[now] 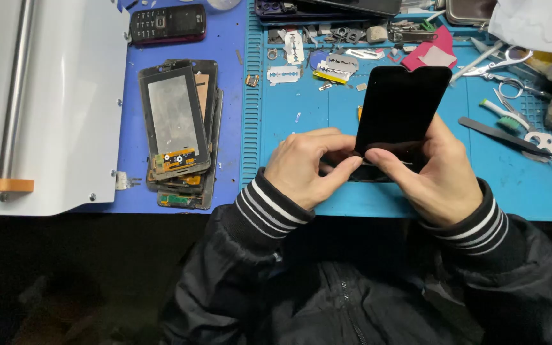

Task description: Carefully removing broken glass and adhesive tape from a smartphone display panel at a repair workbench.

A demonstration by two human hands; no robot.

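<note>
Two hands, left hand (301,169) and right hand (439,172), pinch a flat black glass phone screen (400,112) at its six-o'clock edge, fingertips closed on it, above a blue silicone work mat (301,121).

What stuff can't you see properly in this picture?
1. Head view: the bottom end of the black phone screen is covered by both hands, left hand and right hand.
2. Head view: the lower panels in the stack of screens are hidden by the top one.
3. Head view: the scissors and the small parts along the top are too small or cut off by the edge.
</note>
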